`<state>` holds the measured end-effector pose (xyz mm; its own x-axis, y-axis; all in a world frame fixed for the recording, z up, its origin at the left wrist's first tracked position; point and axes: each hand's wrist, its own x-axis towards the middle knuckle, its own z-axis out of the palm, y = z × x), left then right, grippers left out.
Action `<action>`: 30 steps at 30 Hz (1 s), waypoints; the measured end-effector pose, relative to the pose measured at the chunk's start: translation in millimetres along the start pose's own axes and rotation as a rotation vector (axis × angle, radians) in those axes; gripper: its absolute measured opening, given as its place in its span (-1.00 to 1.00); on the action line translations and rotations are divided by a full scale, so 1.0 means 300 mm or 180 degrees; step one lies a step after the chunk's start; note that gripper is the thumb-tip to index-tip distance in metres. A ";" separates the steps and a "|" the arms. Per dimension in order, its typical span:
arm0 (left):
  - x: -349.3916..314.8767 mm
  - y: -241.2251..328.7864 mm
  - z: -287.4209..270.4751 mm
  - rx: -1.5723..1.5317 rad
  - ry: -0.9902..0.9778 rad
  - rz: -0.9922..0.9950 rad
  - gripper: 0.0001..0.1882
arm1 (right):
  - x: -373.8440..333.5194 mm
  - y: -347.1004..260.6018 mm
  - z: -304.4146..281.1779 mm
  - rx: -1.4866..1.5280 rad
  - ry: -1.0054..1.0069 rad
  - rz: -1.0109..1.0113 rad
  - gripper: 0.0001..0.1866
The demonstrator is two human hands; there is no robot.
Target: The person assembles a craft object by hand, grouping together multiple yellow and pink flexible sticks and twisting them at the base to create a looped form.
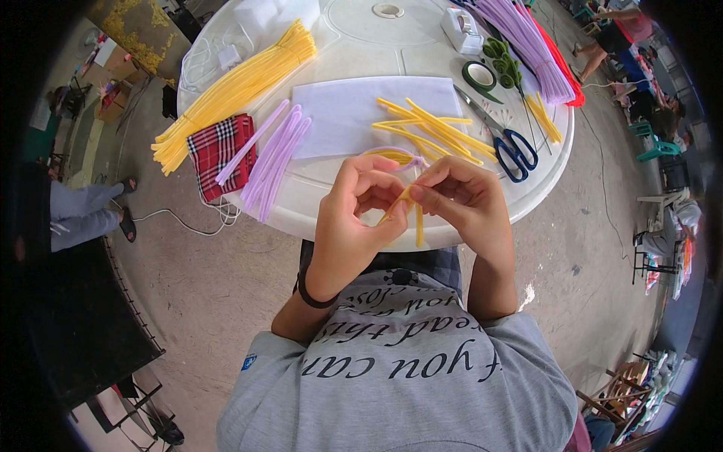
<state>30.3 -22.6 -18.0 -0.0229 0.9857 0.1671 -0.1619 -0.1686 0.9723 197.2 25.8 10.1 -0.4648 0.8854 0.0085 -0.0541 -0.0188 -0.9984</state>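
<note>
Close to the table's front edge, my left hand (348,211) and my right hand (471,202) meet with fingertips pinched on a yellow pipe cleaner (419,228). One end of it hangs straight down between them. Just beyond my fingers is a looped piece of lilac and yellow pipe cleaners (399,154), partly hidden; whether it joins the held one I cannot tell. Loose yellow pipe cleaners (433,129) lie criss-crossed on a white sheet (331,113). Lilac pipe cleaners (277,154) lie left of the sheet, beside a red plaid cloth (218,154).
On the round white table (422,56) are a thick yellow bundle (241,87), scissors (514,153), green tape (479,74), a tape dispenser (461,32), green coils (501,60), and lilac (527,45) and red bundles (574,94). Other people sit or stand at both sides.
</note>
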 end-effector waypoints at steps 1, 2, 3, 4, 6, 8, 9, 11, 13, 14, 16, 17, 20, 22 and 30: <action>-0.001 0.003 -0.001 -0.0034 -0.0020 -0.0036 -0.59 | 0.000 0.000 -0.001 -0.0004 0.0002 0.0012 -0.93; -0.001 0.001 0.000 -0.0046 -0.0019 -0.0026 -0.59 | -0.001 0.000 -0.002 -0.0008 0.0003 0.0024 -0.93; 0.000 -0.002 0.000 -0.0059 -0.0017 -0.0016 -0.59 | -0.001 0.000 -0.004 -0.0012 0.0006 0.0036 -0.93; 0.000 -0.005 0.001 -0.0072 -0.0019 -0.0007 -0.59 | -0.002 -0.001 -0.007 -0.0040 -0.0011 0.0054 -0.93; 0.000 -0.007 0.004 -0.0091 -0.0019 -0.0007 -0.59 | -0.003 -0.005 -0.014 -0.0094 -0.0043 0.0090 -0.93; 0.000 -0.007 0.004 -0.0066 -0.0031 -0.0014 -0.59 | 0.003 -0.012 -0.017 -0.0059 -0.0113 0.0104 -0.93; 0.000 -0.004 0.002 -0.0036 -0.0046 -0.0020 -0.59 | 0.007 -0.017 -0.019 -0.0041 -0.0148 0.0112 -0.93; -0.001 0.001 -0.002 0.0010 -0.0069 -0.0045 -0.59 | 0.015 -0.028 -0.035 0.0170 -0.0291 0.0319 -0.93; -0.002 0.005 -0.003 0.0046 -0.0091 -0.0084 -0.59 | 0.016 -0.029 -0.040 0.0151 -0.0352 0.0352 -0.92; -0.001 0.005 -0.003 -0.0019 -0.0057 -0.0118 -0.59 | 0.016 -0.025 -0.041 0.0027 -0.0341 0.0280 -0.92; 0.000 0.003 -0.001 -0.0148 0.0011 -0.0187 -0.60 | 0.017 -0.021 -0.039 -0.0297 -0.0319 0.0095 -0.91; 0.001 0.004 -0.002 -0.0220 0.0001 -0.0235 -0.59 | 0.017 -0.020 -0.037 -0.0497 -0.0308 -0.0019 -0.91; 0.006 0.012 -0.007 -0.0278 -0.0077 -0.0343 -0.57 | 0.017 -0.022 -0.037 -0.0891 -0.0282 -0.0216 -0.91; 0.007 0.019 -0.007 -0.0110 -0.0195 -0.0360 -0.58 | 0.019 -0.032 -0.036 -0.0965 -0.0317 -0.0210 -0.90; -0.004 0.018 -0.035 0.0937 -0.0363 -0.0075 -0.83 | 0.032 -0.045 -0.063 -0.0839 -0.0589 0.0045 -0.91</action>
<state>18.9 -24.6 -14.5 0.0911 0.9852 0.1451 0.1318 -0.1564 0.9789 210.1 43.3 22.7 -0.6180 0.7859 -0.0194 0.1730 0.1119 -0.9785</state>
